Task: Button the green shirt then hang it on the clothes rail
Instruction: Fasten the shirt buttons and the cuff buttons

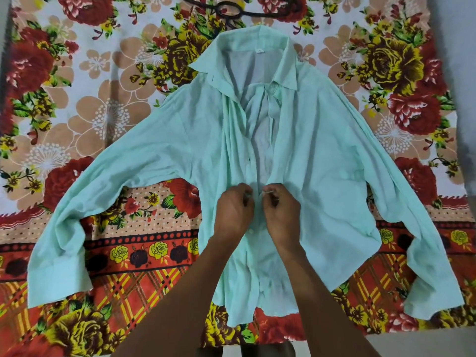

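Note:
The pale green shirt [322,155] lies flat on a flowered bedsheet, collar away from me and both sleeves spread out. Its front gapes open from the collar down to my hands; below them the two edges lie together, with a white button [251,231] showing. My left hand [233,211] pinches the left front edge at mid-placket. My right hand [282,211] pinches the right front edge beside it. The two hands nearly touch over the placket.
The flowered bedsheet [103,104] covers the whole surface under the shirt. A dark hanger [229,10] lies at the far edge just beyond the collar. A grey wall or floor strip [461,73] runs along the right side. No clothes rail is in view.

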